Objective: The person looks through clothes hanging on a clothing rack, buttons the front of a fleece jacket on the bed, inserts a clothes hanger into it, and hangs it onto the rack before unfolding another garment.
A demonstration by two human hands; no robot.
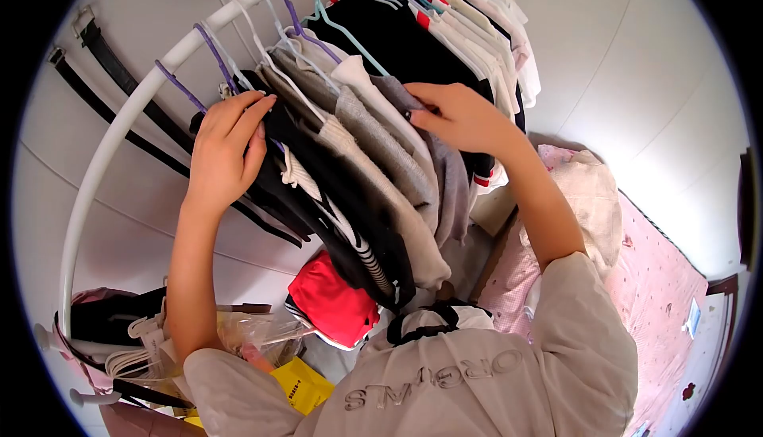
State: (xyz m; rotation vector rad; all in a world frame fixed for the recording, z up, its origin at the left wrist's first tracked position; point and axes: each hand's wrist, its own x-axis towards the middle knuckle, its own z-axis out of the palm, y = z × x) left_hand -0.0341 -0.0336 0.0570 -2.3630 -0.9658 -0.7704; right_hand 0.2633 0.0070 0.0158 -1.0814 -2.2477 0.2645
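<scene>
black garment [290, 125], hung from white rail [187, 44]: left hand [221, 149] in narrow pinch near its shoulder, apparently steadying it. right hand [462, 117] at grey garment [447, 168]; closure cannot be told. hangers [288, 5] presumably keep shoulders spread. shirt [445, 409] lettering: "or…nals", middle creased. yellow packet [308, 392] print illegible.

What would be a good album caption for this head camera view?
Two bare hands, left and right, among hanging clothes on a curved white rail.
</scene>
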